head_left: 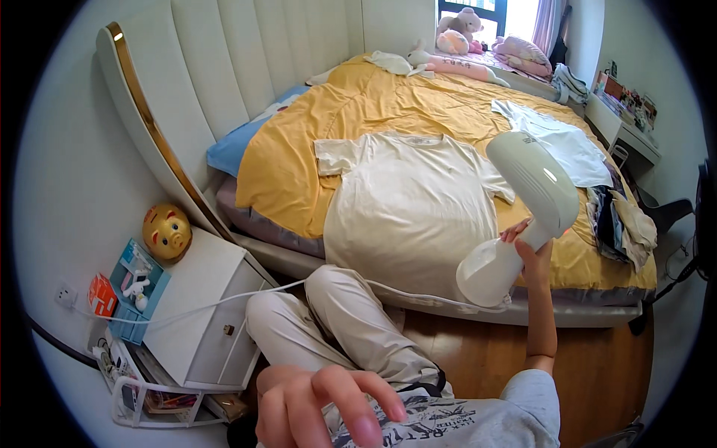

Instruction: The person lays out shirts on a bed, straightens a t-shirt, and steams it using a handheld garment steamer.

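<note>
My right hand (533, 260) grips the handle of a white handheld garment steamer (534, 183), holding it up over the bed's near right side. The steamer's rounded head points up and its bulky base hangs below the hand. A cream short-sleeved T-shirt (411, 194) lies spread flat on the yellow bedspread (291, 168), just left of the steamer. Close to the camera, above my lap, my left hand (321, 403) is raised with loosely bent fingers apart, holding nothing. The steamer's white cord (231, 300) runs across my knees toward the wall socket (66, 293).
A white nightstand (198, 313) at the left carries a golden pig-face piggy bank (166, 233) and a blue organizer (153, 287). A pale blue T-shirt (556, 142) and piled clothes (620, 224) lie on the bed's right side. The padded headboard (224, 67) rises at the back left.
</note>
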{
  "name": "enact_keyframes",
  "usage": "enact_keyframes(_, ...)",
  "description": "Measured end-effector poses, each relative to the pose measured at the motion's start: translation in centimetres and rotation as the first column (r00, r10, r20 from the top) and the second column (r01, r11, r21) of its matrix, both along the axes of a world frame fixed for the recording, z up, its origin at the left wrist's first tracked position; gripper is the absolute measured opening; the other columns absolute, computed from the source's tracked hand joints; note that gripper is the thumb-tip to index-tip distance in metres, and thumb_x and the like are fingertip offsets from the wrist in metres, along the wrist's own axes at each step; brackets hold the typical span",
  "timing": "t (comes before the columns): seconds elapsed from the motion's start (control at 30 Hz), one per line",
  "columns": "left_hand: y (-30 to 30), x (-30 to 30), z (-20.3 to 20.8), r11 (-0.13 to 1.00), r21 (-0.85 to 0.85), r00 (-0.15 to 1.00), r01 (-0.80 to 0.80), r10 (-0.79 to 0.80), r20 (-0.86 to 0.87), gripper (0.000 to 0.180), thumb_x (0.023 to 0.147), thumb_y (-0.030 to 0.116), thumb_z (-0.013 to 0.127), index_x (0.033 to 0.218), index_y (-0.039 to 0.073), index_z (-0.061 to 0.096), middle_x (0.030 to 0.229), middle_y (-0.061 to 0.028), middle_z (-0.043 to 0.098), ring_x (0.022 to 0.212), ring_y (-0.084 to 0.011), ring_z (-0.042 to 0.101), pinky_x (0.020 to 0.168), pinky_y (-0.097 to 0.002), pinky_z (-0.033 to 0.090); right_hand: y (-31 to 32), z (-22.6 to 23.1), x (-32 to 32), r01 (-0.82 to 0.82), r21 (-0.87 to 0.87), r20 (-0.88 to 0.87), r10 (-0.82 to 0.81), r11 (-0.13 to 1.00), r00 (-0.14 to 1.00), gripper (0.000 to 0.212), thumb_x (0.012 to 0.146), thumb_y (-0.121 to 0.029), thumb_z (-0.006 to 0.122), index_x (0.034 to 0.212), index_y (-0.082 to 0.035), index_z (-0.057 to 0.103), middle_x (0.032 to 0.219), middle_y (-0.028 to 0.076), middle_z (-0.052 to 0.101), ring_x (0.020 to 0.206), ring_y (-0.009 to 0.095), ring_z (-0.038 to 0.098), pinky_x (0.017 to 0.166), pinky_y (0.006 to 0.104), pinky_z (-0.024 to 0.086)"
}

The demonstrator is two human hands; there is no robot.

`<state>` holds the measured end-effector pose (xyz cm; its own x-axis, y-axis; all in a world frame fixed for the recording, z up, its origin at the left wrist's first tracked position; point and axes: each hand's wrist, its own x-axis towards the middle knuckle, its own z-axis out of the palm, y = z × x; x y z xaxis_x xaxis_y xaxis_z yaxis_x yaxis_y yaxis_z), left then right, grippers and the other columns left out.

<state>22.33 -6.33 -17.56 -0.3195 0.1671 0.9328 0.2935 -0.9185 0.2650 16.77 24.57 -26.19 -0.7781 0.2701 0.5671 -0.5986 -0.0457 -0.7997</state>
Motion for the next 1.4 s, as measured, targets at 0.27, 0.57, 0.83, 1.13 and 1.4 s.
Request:
enact_keyframes(0.27, -1.7, -1.0, -0.4, 0.998, 0.034, 0.999, 0.045, -0.044, -0.018, 0.009, 0.077, 0.018, 0.055, 0.077, 0.018, 0.064, 0.085, 0.0132, 0.061, 0.099, -0.0173, 0.039, 0.075, -0.0364, 0.038, -0.2, 2.0, 0.1, 0.114, 0.184, 0.037, -0.122, 0.976, 0.992, 0.022, 0.067, -0.007, 0.059, 0.084, -0.001, 0.046, 0.068, 0.007, 0.052, 0.067, 0.018, 0.053, 0.072, 0.0376, 0.044)
enact_keyframes(0.57, -8.3, -16.8, -14.1, -0.246, -0.696, 0.510, -0.675, 0.526, -0.681, 0.038, 0.078, 0.018, 0.044, 0.112, 0.001, 0.043, 0.122, -0.0136, 0.037, 0.113, -0.0293, 0.033, 0.094, -0.0386, 0.026, 3.1, 10.3, -4.8, 0.247, 0.236, -0.306, -0.169, 0.940, 0.937, 0.022, 0.073, -0.014, 0.054, 0.089, -0.001, 0.045, 0.076, 0.008, 0.049, 0.073, 0.019, 0.050, 0.080, 0.0410, 0.039)
enact_keyframes(0.83, -15.5, -20.9, -20.8, -0.828, -0.549, 0.670, -0.118, 0.342, -0.659, 0.027, 0.074, 0.019, 0.047, 0.097, 0.005, 0.053, 0.088, -0.0110, 0.059, 0.084, -0.0269, 0.054, 0.076, -0.0313, 0.041, 8.4, 17.7, -6.2, 0.425, 0.377, -0.488, -0.213, 0.823, 0.846, 0.020, 0.079, -0.009, 0.048, 0.096, 0.001, 0.046, 0.086, 0.008, 0.052, 0.086, 0.021, 0.050, 0.094, 0.0384, 0.030)
enact_keyframes(1.13, -18.2, -14.9, -12.7, -0.051, -0.996, 0.796, -0.076, 0.598, -0.092, 0.007, 0.070, 0.007, 0.059, 0.076, 0.004, 0.057, 0.069, -0.0005, 0.054, 0.064, -0.0076, 0.050, 0.058, -0.0200, 0.039, 13.7, 17.2, -3.7, 0.631, 0.641, -0.476, -0.420, 0.436, 0.773, 0.022, 0.079, -0.020, 0.050, 0.093, -0.003, 0.051, 0.083, 0.008, 0.055, 0.075, 0.016, 0.054, 0.067, 0.0273, 0.042)
enact_keyframes(1.4, -10.6, -18.0, -16.4, -0.299, -0.946, 0.917, -0.128, 0.329, -0.228, 0.026, 0.078, 0.025, 0.056, 0.092, 0.004, 0.053, 0.076, -0.0032, 0.052, 0.071, -0.0122, 0.049, 0.064, -0.0234, 0.040, 11.8, 8.5, -8.7, 0.293, 0.360, 0.380, -0.426, 0.886, 0.821, 0.027, 0.073, -0.028, 0.056, 0.082, -0.003, 0.052, 0.067, 0.006, 0.055, 0.060, 0.014, 0.054, 0.055, 0.0262, 0.043)
